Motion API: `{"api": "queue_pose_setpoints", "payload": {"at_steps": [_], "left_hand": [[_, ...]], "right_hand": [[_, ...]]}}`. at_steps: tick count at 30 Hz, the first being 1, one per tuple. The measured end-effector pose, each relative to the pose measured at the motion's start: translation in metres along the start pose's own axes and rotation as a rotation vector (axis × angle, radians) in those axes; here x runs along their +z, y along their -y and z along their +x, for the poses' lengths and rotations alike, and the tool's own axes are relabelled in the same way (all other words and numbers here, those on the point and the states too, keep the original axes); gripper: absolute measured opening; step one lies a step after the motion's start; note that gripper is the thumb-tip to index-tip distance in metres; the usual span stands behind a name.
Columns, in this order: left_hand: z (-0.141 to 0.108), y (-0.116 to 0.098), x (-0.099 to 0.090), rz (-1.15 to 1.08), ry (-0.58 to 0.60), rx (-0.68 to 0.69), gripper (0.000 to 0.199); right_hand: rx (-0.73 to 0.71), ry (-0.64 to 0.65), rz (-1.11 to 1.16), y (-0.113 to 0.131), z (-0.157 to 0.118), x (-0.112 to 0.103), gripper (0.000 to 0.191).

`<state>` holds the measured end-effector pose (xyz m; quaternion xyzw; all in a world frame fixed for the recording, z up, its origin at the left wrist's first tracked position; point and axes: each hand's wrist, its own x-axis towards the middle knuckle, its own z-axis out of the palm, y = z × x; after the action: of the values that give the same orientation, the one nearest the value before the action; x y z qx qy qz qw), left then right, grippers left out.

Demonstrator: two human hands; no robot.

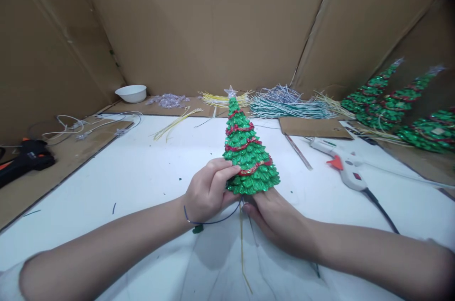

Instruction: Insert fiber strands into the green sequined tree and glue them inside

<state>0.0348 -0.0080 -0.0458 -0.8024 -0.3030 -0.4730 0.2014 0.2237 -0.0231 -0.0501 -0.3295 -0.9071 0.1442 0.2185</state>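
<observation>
A small green Christmas tree ornament with red garlands stands nearly upright between my hands, a clear star at its tip. My left hand is closed on its lower left side, fingers curled over the branches. Under the base, my right hand reaches in from the right; its fingertips are hidden beneath the tree. From the underside hang a yellow wire and a dark blue wire, which curves left across my left wrist.
A white glue gun with an orange trigger lies right, a black one left. At the back are a white bowl, clear stars, yellow wires and green wires. Several finished trees stand far right. Cardboard walls surround the table.
</observation>
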Motion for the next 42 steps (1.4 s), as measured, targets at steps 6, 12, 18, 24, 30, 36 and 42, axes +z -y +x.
{"api": "queue_pose_setpoints", "payload": {"at_steps": [6, 12, 18, 24, 30, 36, 42], "left_hand": [[0.002, 0.001, -0.001, -0.048, 0.044, -0.016, 0.043], [0.005, -0.001, -0.003, -0.075, 0.110, -0.112, 0.050], [0.006, -0.003, -0.003, -0.082, 0.110, -0.155, 0.053], [0.012, -0.002, -0.002, -0.145, 0.115, -0.188, 0.055], [0.019, -0.006, -0.002, -0.221, 0.167, -0.280, 0.053], [0.022, -0.005, -0.001, -0.250, 0.178, -0.301, 0.051], [0.025, -0.002, -0.001, -0.279, 0.186, -0.320, 0.049]], "right_hand": [[-0.051, -0.041, 0.015, -0.004, 0.002, -0.001, 0.032], [-0.035, -0.024, -0.040, -0.005, 0.002, 0.000, 0.030], [-0.082, -0.062, -0.064, -0.005, 0.007, -0.001, 0.032], [-0.084, -0.056, -0.070, -0.005, 0.011, -0.003, 0.031], [-0.087, -0.035, -0.075, -0.008, 0.015, -0.003, 0.034], [-0.081, -0.025, -0.073, -0.008, 0.017, -0.005, 0.035], [-0.109, -0.031, -0.130, -0.008, 0.017, -0.006, 0.036]]}}
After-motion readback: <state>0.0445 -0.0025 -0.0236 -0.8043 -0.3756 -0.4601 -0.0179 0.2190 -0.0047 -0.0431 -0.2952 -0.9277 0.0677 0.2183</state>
